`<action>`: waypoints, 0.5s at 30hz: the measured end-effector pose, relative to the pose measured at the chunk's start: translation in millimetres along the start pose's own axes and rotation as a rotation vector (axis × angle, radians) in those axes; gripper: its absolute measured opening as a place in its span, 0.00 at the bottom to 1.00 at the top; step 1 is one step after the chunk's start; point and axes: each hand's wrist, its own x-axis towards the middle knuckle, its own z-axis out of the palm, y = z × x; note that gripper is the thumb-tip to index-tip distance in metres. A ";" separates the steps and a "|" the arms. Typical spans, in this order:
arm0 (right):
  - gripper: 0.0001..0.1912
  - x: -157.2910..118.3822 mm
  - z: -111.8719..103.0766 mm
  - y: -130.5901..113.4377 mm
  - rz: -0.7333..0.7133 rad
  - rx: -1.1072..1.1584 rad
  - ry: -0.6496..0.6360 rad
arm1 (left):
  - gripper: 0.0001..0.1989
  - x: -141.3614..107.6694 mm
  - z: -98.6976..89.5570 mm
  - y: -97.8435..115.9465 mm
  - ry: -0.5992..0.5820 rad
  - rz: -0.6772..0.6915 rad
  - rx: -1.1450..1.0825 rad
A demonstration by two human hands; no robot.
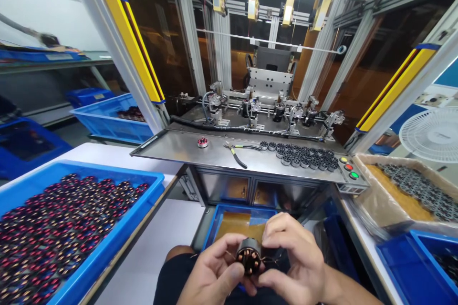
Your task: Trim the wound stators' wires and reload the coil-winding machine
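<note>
Low in front of my lap, my left hand is closed around a small round motor stator, a dark ring with copper windings inside, facing up toward me. My right hand is curled at its right side, with the index finger and thumb at the rim. Thin loose copper wires stick out between the right thumb and fingers. The underside of the stator is hidden by my fingers.
A blue tray of red-and-copper wound stators stands left. On the metal bench are one wound stator, cutting pliers and rows of black cores. Machine fixtures stand behind; a box of grey parts is right. A blue bin sits below.
</note>
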 end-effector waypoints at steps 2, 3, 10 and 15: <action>0.14 -1.1 -1.3 0.0 -0.002 -0.024 -0.015 | 0.19 -0.8 3.2 0.9 0.021 -0.001 0.005; 0.12 -1.7 -1.5 -0.3 -0.005 -0.038 -0.017 | 0.19 -1.3 4.4 1.3 0.025 -0.001 0.006; 0.05 -3.5 4.2 -7.8 0.056 -0.097 0.019 | 0.18 -3.0 -0.5 1.0 -0.015 0.010 -0.036; 0.07 -5.2 14.7 -11.4 0.163 -0.094 0.105 | 0.17 -3.6 -3.9 1.4 -0.033 0.107 -0.016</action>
